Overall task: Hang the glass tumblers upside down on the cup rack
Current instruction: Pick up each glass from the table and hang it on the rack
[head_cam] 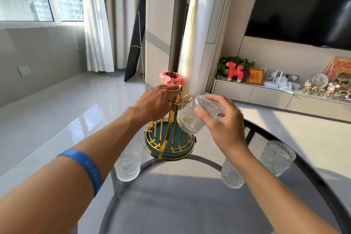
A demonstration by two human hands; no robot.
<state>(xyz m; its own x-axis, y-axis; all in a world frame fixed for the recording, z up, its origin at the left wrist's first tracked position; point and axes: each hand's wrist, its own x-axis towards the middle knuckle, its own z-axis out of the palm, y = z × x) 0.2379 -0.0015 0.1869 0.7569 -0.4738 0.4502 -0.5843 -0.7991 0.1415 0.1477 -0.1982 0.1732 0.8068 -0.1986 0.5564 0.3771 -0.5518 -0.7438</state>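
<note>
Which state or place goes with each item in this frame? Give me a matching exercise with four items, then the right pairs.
Items:
1. left hand
2. right hand
3. tumbler near the left forearm
4. cup rack

States or places:
A. stands upright on the glass table, untouched
B. holds a tilted patterned tumbler beside the rack, mouth angled down
C. rests on the top of the gold handle
D. stands on the table with a round green base and gold wire prongs, no glass seated on it yet

Pairs: 1-C, 2-B, 3-A, 4-D
</note>
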